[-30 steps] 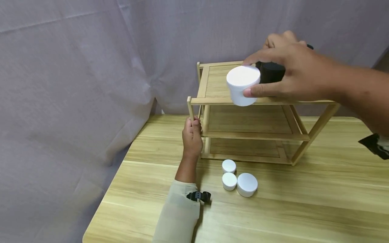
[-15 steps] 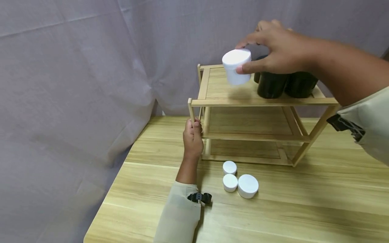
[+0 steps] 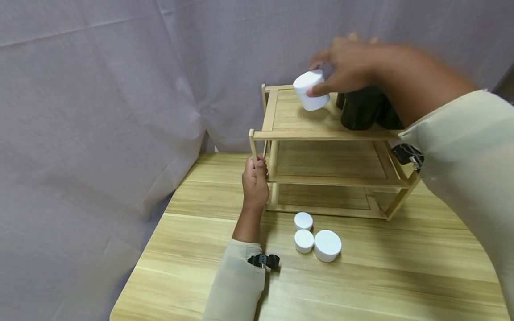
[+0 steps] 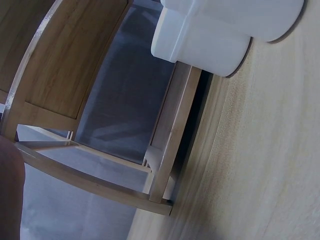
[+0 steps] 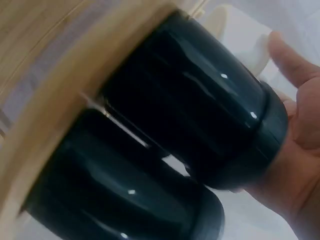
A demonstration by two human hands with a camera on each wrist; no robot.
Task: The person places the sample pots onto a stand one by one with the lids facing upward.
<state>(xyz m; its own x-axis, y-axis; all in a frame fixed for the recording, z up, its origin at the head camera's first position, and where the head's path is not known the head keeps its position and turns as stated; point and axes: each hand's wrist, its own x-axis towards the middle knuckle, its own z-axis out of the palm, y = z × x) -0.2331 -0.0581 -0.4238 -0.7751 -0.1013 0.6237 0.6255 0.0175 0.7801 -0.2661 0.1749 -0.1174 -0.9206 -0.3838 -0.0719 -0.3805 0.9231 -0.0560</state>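
My right hand (image 3: 348,66) holds a white lidded jar (image 3: 312,99), thumb on the near side and fingers on the far side. The jar tilts slightly, low over the left part of the wooden rack's (image 3: 333,135) top shelf. Beneath my right forearm stand several dark, glossy jars (image 3: 358,112) on that shelf. The right wrist view shows two dark jars (image 5: 200,95) up close, with the white jar (image 5: 244,42) behind them. Lower down, my left hand (image 3: 254,185) grips the rack's front left post.
Two small white jars (image 3: 304,241) and a wider white jar (image 3: 327,246) stand close together on the wooden table (image 3: 192,254), before the rack's bottom shelf. A grey cloth (image 3: 100,133) hangs behind and to the left.
My right hand has carried the white jar from in front of the top shelf's edge to over the shelf, slightly leftward, and the jar has tilted. My left hand stays on the post.
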